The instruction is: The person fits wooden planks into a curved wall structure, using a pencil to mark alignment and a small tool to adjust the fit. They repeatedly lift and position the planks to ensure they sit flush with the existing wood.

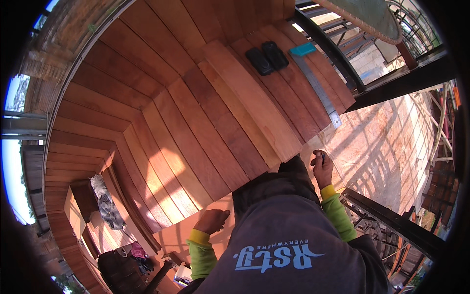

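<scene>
My left hand (212,221) hangs beside my body near the front edge of the wooden planks (188,137), its fingers curled in, and nothing shows in them. On the other side, my right hand (322,169) is closed around something small and dark, too little of it visible to name. That hand is just off the end of a loose board (254,100) lying on top of the planks. Farther along lies a try square with a teal handle (303,49) and a metal blade. Two black objects (259,61) rest side by side near it.
A curved wall of planks (98,98) rises at the left and far side. A grey cloth bundle (106,203) and a black bag (119,272) are at lower left. Dark metal beams (391,220) stand at right, above a sunlit floor (377,142). A round rimmed object (367,19) is at upper right.
</scene>
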A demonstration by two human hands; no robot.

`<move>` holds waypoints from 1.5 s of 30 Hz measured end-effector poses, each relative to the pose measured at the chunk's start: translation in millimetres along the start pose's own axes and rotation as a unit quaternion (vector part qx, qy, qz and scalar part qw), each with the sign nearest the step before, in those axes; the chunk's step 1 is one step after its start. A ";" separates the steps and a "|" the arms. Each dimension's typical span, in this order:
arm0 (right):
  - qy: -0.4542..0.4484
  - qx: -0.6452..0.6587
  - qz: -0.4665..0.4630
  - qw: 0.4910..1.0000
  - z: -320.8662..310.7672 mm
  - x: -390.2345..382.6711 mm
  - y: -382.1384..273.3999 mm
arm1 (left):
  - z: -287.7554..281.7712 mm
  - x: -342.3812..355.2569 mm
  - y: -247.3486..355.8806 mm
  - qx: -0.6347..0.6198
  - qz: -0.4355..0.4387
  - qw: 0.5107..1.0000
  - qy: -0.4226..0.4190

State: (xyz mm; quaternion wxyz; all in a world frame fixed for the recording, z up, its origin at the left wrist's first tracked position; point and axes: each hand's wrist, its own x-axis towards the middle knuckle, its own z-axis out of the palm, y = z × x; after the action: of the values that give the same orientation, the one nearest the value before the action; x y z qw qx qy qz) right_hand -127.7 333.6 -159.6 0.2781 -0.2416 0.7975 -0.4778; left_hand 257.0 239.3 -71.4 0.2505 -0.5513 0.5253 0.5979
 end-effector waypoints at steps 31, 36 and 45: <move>-0.080 0.102 -0.083 0.988 -18.7 93.5 -68.1 | -158.8 112.4 303.4 0.399 0.225 0.806 0.375; -0.092 0.097 -0.069 0.989 -15.9 89.6 -68.2 | -157.6 113.0 311.8 0.389 0.168 0.833 0.357; -0.192 -0.033 -0.210 0.958 13.7 52.6 -110.0 | -154.1 130.6 296.7 0.117 0.295 0.813 0.489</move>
State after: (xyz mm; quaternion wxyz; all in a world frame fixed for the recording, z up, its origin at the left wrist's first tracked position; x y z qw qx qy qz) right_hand -143.6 243.9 -77.5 0.3110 -0.4997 0.6761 -0.4433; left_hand 22.4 -32.3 -62.8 -0.1649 -0.5560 0.7818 0.2289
